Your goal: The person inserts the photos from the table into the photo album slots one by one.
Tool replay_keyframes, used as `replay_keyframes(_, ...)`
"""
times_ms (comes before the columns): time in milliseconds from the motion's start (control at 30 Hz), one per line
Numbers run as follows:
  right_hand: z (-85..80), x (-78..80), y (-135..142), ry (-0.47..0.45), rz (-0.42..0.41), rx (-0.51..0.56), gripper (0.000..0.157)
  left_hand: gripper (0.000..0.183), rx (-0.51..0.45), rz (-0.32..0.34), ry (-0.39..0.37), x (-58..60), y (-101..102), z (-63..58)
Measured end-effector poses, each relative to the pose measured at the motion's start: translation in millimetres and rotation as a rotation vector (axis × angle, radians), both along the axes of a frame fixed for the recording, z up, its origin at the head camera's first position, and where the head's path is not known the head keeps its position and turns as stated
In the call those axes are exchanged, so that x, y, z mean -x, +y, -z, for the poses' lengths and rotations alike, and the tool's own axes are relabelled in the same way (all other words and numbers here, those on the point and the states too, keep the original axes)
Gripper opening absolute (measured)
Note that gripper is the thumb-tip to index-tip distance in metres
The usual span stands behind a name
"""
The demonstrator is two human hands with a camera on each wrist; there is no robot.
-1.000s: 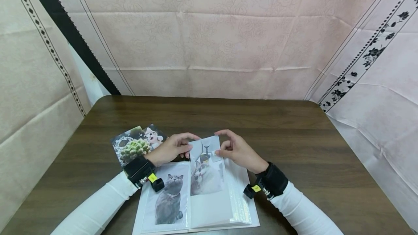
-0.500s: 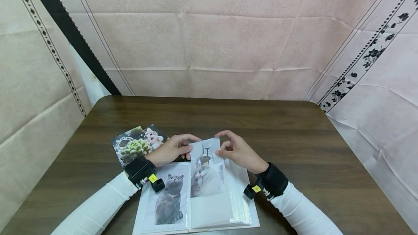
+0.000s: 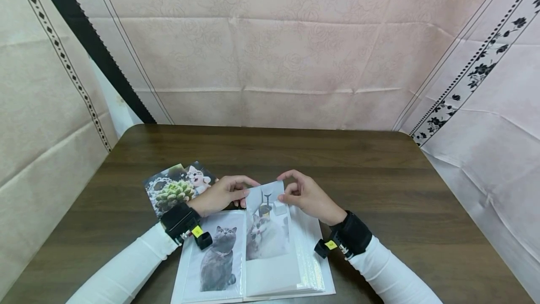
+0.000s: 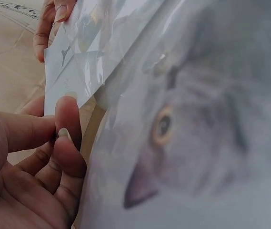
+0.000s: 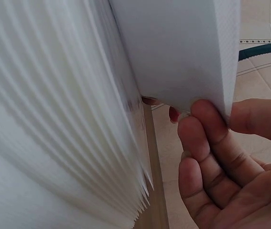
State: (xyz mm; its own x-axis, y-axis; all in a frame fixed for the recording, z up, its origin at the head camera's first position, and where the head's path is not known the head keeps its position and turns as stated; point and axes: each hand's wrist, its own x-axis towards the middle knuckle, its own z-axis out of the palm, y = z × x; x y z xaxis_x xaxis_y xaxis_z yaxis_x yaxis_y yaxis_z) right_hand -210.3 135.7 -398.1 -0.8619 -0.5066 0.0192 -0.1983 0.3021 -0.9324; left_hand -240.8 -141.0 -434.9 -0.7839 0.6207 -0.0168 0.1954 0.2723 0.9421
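Observation:
An open photo album (image 3: 272, 278) lies near the front edge, its clear sleeves fanned at the right. A pale photo (image 3: 274, 238) with a light cat-like picture sits partly inside the right page's sleeve, its top end sticking out. My left hand (image 3: 223, 195) pinches the photo's upper left corner between thumb and fingers. On the opposite side, my right hand (image 3: 310, 196) pinches its upper right edge; the right wrist view shows the photo's white back (image 5: 178, 52) there. A grey cat photo (image 3: 218, 259) fills the left page, and the cat's eye (image 4: 164, 125) looms large in the left wrist view.
Behind my left hand lie two loose photos, one of a green succulent (image 3: 175, 193) and a darker one with a white kitten figure (image 3: 197, 177). The brown wooden table (image 3: 358, 168) extends back to a pale patterned cloth (image 3: 270, 60).
The pale photo has slid a little farther down into the sleeve, toward me. Both hands keep their pinch, and their fingertips have lowered slightly with it.

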Motion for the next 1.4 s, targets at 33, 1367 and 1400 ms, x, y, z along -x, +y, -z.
replay_keyframes(33,-0.1,-0.1,-0.1,-0.002,0.001,0.0,0.043,0.031,-0.001,0.004,0.002,0.2,-0.1,0.3)
replay_keyframes(1367,2.5,-1.0,-1.2,0.01,-0.006,-0.006,0.027,0.025,0.013,0.061,0.001,-1.0,1.5,1.4)
replay_keyframes(1400,2.4,-1.1,-1.2,0.012,-0.007,-0.006,0.027,0.025,0.012,0.061,0.001,-1.1,1.7,1.2)
